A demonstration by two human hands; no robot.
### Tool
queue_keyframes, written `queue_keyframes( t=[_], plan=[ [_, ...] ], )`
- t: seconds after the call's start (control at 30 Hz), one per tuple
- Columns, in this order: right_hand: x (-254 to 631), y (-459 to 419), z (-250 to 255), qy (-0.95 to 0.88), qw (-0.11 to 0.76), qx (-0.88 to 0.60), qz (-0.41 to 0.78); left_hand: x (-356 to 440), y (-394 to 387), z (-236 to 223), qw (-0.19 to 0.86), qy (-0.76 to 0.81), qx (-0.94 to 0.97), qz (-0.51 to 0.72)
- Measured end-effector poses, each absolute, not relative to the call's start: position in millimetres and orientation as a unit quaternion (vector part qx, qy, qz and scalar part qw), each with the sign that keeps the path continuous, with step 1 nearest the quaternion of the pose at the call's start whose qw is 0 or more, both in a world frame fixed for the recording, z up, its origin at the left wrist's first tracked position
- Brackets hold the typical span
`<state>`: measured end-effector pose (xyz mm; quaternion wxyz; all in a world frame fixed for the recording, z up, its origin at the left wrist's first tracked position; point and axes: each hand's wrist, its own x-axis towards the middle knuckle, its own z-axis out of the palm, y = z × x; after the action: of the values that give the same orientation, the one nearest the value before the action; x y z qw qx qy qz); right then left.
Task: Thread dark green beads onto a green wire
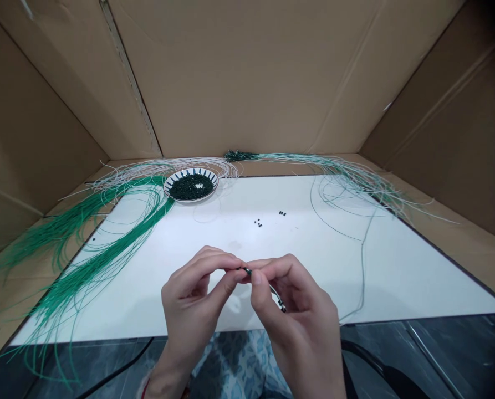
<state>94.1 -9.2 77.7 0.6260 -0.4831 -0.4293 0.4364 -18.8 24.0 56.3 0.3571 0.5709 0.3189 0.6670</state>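
- Two bare hands are up over a flat white table (334,277), the left hand (191,293) and the right hand (297,316), close together and almost touching at the fingertips.
- Both hands pinch, thumb against finger. Between them is a small black bead (247,271) on a thin silver-grey wire (275,291), and the wire's far end pokes out by the right hand.
- The bead is too small to see well, so I cannot tell how far along the wire it sits.
- The work in hand looks like fitting the bead on the wire, and that calls for a firm, steady pinch.
- A round blue and white plate (189,200) sits at the back of the table, full of dark beads (191,187).
- A few loose black beads (258,223) lie on the table between the plate and the hands.
- A bunch of long green wires (93,271) spreads over the left side.
- Long white wires (159,169) curve behind the plate.
- Pale green wires (314,160) run along the back and right side.
- Brown cardboard walls (247,72) stand around the table.
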Motion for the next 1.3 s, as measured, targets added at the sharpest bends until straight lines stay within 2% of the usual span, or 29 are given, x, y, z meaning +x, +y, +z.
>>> queue_keyframes(
  t=[0.17,0.5,0.63,0.83,1.03,1.2,1.3],
  plan=[
    [103,-7,73,-0.466,0.61,-0.458,0.448,-20,24,58,0.366,0.309,0.579,0.66],
    [116,14,57,-0.481,0.569,-0.503,0.438,-25,39,49,0.554,0.37,0.464,0.584],
    [115,23,52,-0.511,0.541,-0.515,0.426,-29,46,41,0.591,0.409,0.426,0.55],
    [118,38,47,-0.576,0.493,-0.509,0.407,-31,55,34,0.577,0.466,0.425,0.519],
    [118,43,40,-0.586,0.437,-0.516,0.446,-27,55,38,0.564,0.504,0.394,0.522],
    [122,43,40,-0.558,0.424,-0.552,0.452,-26,54,42,0.543,0.522,0.394,0.528],
    [126,42,41,-0.541,0.425,-0.53,0.496,-27,52,40,0.545,0.504,0.403,0.536]
  ],
)
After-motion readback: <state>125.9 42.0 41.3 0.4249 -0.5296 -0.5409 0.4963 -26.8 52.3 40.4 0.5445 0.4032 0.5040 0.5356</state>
